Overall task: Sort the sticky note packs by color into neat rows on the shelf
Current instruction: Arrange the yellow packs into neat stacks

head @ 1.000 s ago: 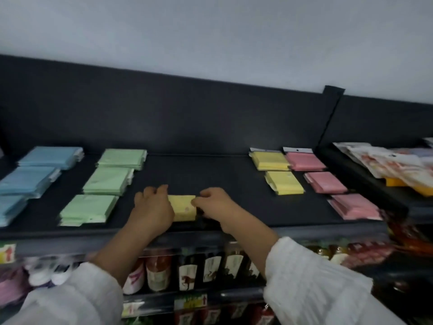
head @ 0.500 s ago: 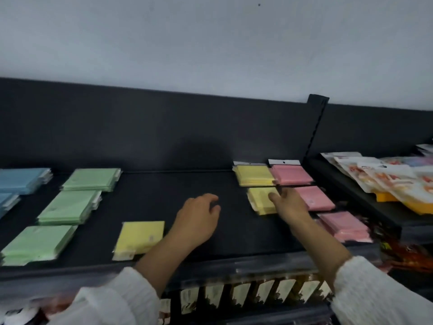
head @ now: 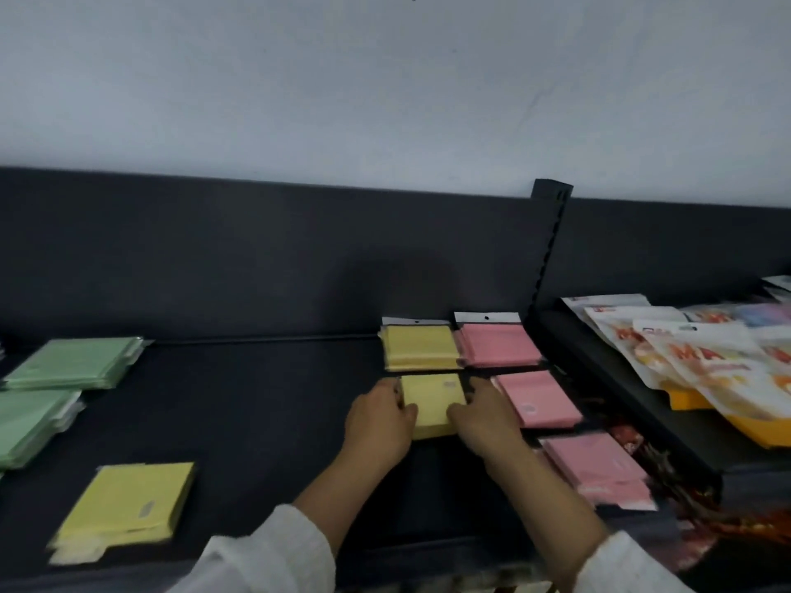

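On the dark shelf [head: 257,400], my left hand [head: 379,425] and my right hand [head: 486,419] hold the two sides of a yellow sticky note stack [head: 432,400], fingers curled over its edges. Behind it lies another yellow stack [head: 419,348]. To the right runs a row of pink stacks: back [head: 501,344], middle [head: 537,398], front [head: 599,468]. A lone yellow pack [head: 128,507] lies near the front left edge. Green stacks [head: 77,365] [head: 30,421] sit at the far left.
A slotted upright post [head: 550,233] divides this shelf from a neighbouring shelf [head: 642,425] holding printed snack bags [head: 706,357]. The shelf's dark back panel [head: 257,258] rises behind the packs. White sleeves cover both forearms.
Both hands left the lone yellow pack at the front and moved right. The right hand reached the middle yellow stack first, then the left joined it; the view also shifted right.
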A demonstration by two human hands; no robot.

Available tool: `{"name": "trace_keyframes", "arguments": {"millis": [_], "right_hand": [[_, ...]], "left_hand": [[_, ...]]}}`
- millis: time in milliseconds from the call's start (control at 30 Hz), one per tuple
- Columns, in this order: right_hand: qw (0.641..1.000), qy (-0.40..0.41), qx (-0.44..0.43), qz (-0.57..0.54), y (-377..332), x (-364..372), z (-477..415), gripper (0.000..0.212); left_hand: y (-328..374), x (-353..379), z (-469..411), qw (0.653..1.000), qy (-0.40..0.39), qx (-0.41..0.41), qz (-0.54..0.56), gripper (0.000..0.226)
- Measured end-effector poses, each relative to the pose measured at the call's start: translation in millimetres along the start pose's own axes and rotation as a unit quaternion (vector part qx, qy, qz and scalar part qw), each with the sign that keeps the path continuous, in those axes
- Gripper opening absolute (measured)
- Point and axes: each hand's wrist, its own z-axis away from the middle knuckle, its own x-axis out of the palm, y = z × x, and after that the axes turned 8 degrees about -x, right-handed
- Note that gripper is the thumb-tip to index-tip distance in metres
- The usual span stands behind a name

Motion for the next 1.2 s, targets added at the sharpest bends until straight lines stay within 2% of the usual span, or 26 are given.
{"name": "trace_keyframes", "arguments": {"millis": [133,233,367,433,533,600,700,800,867,933,1067,1200], "right_hand": [[0.983,-0.020,0.019,-0.183,-9.8,3.6,0.8,0.041],[0.974,-0.050,-0.023,-0.218,-24.7,6.0,6.1,0.045],[0.963,-0.080,-0.124,-0.225,-44.2,12.7,10.0,0.039],[0.959,-0.122,-0.119,-0.227,-48.3,20.4,11.5,0.041],[0.961,-0.162,-0.096,-0.203,-50.4,34.6,16.7,0.047],[0.962,-0.157,-0.091,-0.204,-53.1,39.5,20.6,0.052],[0.960,-0.152,-0.083,-0.219,-63.1,43.0,26.6,0.054],[0.958,-0.147,-0.099,-0.226,-78.5,40.2,29.9,0.052],[0.952,-0.158,-0.113,-0.236,-96.7,40.6,33.0,0.043],[0.948,-0.173,-0.123,-0.235,-114.5,42.3,36.4,0.036],[0.937,-0.225,-0.101,-0.250,-148.3,60.9,44.3,0.035],[0.908,-0.264,-0.024,-0.323,-175.1,82.0,51.6,0.020]], "left_hand": [[-0.9,-8.7,-2.6,0.982,0.004,-0.046,0.183,0.058],[-2.5,-22.8,-3.6,0.971,0.050,-0.023,0.234,0.063],[-7.9,-42.2,2.6,0.965,0.149,0.041,0.210,0.067],[-14.6,-43.6,7.2,0.967,0.159,0.033,0.196,0.063],[-23.0,-34.2,16.5,0.980,0.132,0.016,0.147,0.049],[-22.5,-28.3,20.4,0.980,0.150,0.022,0.125,0.046],[-16.9,-33.2,26.3,0.976,0.193,0.012,0.100,0.056],[-14.5,-53.8,30.2,0.975,0.206,0.034,0.074,0.045],[-17.6,-80.1,34.4,0.974,0.217,0.052,0.035,0.040],[-20.7,-109.1,39.2,0.976,0.213,0.049,0.018,0.033],[-35.9,-170.5,46.3,0.985,0.172,0.015,-0.009,0.024],[-62.8,-212.7,42.8,0.994,0.077,-0.023,0.067,0.015]]}}
